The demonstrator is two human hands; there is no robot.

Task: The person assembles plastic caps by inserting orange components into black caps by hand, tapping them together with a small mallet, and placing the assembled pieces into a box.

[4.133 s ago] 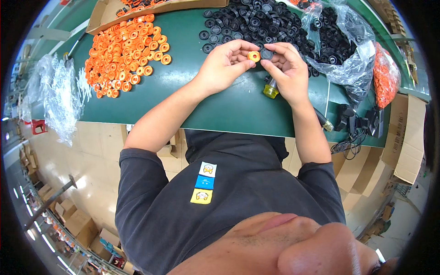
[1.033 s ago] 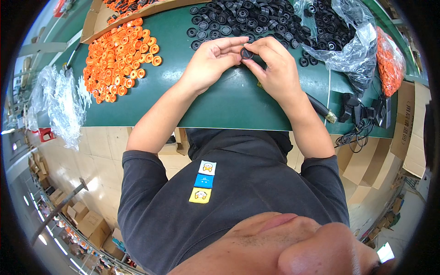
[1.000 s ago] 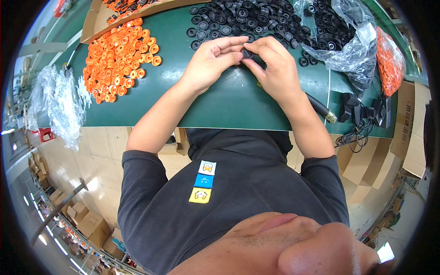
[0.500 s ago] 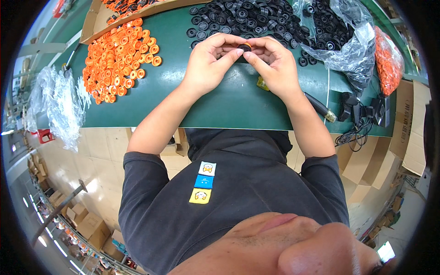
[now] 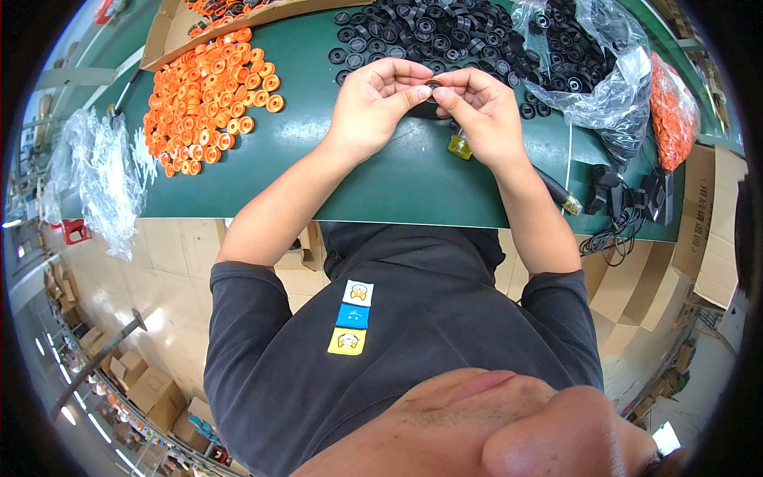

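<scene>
- Black-and-orange round piece [image 5: 434, 85] is held above the near-middle of the green table [image 5: 381, 187], between both hands; its orange edge is turned away from the body, its black part toward it.
- Its long axis cannot be told, since much of it is covered by fingertips.
- It is gripped from the left by the thumb and bent fingers of the left hand [image 5: 367, 107].
- From the right, it is pinched by the closed thumb and fingers of the right hand [image 5: 489, 115].
- Yellow-ended tool [image 5: 459, 146] is partly hidden beside the right hand.
- Black round parts [image 5: 437, 36] are heaped beyond the hands; orange round parts [image 5: 203, 95] are piled to the left.
</scene>
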